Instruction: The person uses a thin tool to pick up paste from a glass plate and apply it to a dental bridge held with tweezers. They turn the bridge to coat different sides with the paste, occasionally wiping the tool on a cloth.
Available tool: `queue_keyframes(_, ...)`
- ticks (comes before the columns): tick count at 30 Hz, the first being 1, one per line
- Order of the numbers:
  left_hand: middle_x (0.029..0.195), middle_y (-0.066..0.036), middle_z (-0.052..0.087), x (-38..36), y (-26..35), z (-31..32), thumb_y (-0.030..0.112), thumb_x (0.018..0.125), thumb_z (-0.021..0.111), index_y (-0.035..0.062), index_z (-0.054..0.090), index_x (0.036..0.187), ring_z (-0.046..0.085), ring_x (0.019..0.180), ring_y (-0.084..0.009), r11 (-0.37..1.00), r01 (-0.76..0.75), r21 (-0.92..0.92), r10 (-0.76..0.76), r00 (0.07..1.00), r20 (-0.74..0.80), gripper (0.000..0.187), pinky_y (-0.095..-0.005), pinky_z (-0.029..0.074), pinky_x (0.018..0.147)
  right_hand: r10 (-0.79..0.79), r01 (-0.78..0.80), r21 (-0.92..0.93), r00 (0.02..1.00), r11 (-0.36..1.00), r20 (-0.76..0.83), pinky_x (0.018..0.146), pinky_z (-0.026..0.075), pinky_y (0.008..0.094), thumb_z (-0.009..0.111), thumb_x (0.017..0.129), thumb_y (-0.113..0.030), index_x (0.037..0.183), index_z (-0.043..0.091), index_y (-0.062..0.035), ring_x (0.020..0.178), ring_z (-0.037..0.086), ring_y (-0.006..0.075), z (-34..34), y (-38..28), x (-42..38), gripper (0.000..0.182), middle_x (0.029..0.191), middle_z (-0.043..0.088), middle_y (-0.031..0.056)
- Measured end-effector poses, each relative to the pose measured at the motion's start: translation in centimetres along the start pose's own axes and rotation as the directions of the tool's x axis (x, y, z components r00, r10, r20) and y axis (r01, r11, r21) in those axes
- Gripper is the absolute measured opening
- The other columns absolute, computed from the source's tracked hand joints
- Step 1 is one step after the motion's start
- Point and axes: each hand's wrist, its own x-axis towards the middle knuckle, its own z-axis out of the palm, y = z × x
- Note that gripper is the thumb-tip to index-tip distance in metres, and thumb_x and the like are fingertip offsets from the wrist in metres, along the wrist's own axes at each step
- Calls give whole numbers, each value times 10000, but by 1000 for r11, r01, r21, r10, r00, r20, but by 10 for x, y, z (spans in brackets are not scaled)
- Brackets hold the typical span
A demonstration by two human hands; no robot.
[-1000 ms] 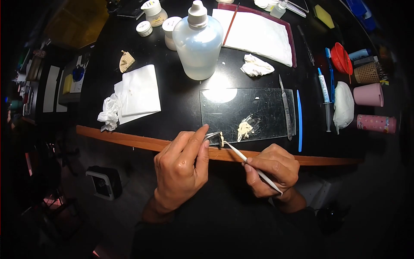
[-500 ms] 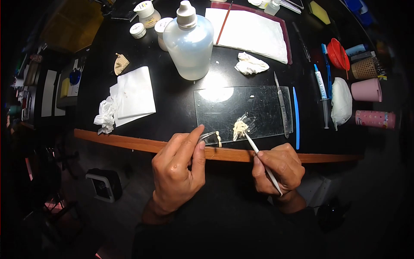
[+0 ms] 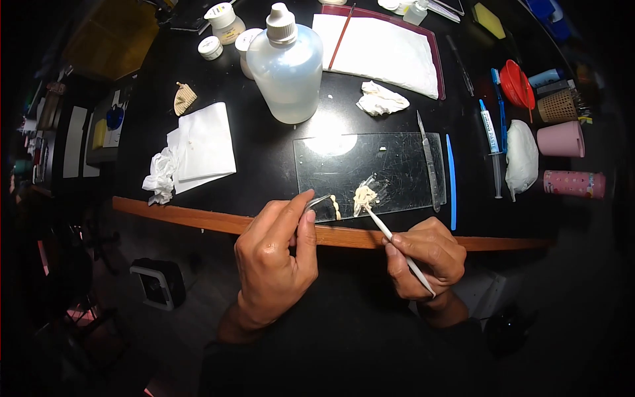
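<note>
My left hand [image 3: 278, 255] is closed on metal tweezers [image 3: 319, 201]. At their tip hangs a small cream-coloured piece of several joined lobes [image 3: 335, 208], like a row of dental crowns, near the front edge of the glass slab [image 3: 397, 162]. My right hand [image 3: 430, 258] grips a slim white double-ended modelling tool [image 3: 398, 249]. The tool's upper tip touches a smeared heap of cream paste [image 3: 364, 196] on the slab. A metal scalpel [image 3: 430, 165] lies along the slab's right side.
A large bottle of clear liquid [image 3: 288, 79] stands behind the slab. Folded white tissue [image 3: 206, 142] lies to the left, a crumpled tissue [image 3: 382, 99] behind. A blue strip [image 3: 452, 178], a paste syringe [image 3: 491, 135] and a pink cup [image 3: 559, 140] are at right. The table's wooden edge [image 3: 178, 213] runs in front.
The view has shifted slightly. The tweezers and the lobed piece have turned a little in my left hand. The white tool's tip has moved slightly toward the front of the paste.
</note>
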Motion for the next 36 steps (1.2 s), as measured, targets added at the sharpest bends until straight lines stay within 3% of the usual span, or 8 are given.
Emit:
queue_keyframes(3, 842, -105, 689, -1, 0, 0, -27, 977, 717, -57, 767, 1180, 610, 592, -162, 1000, 0, 4, 0, 1000, 1, 211, -311, 485, 552, 7, -7, 132, 1000, 991, 0, 581, 504, 272, 808, 760, 103, 980, 789, 0, 656, 717, 153, 7, -1, 3, 244, 806, 787, 92)
queue_keyframes(7, 848, -109, 690, -2, -2, 1, -43, 972, 719, -72, 762, 1192, 607, 598, -143, 1000, -29, 1, 29, 1000, -4, 226, -293, 479, 551, 12, -12, 154, 1000, 988, 5, 599, 510, 273, 809, 766, 102, 980, 796, 2, 659, 720, 155, 9, -2, 4, 236, 787, 786, 80)
queue_keyframes(31, 884, -114, 702, -5, -4, 2, -60, 960, 731, -77, 758, 1211, 619, 610, -121, 999, -43, -13, 43, 999, -10, 254, -270, 487, 556, -78, 74, 101, 996, 992, 34, 567, 511, 259, 846, 754, 60, 971, 808, -7, 657, 687, 154, 13, 1, 1, 230, 793, 775, 63)
queue_keyframes(34, 921, -160, 723, -5, 5, -1, -60, 991, 685, -84, 755, 1194, 705, 802, -214, 997, 55, -45, -54, 998, 15, 216, -321, 537, 729, -77, 75, 91, 997, 993, 24, 569, 507, 260, 841, 751, 65, 975, 804, -6, 655, 685, 155, 12, 1, 0, 238, 790, 773, 63)
queue_keyframes(36, 930, -165, 728, -6, 5, -1, -58, 990, 687, -84, 756, 1193, 711, 811, -221, 997, 55, -46, -54, 998, 17, 217, -325, 541, 737, -70, 68, 83, 997, 994, 19, 568, 505, 261, 837, 750, 67, 969, 803, -6, 655, 685, 155, 13, 1, 0, 233, 789, 773, 63)
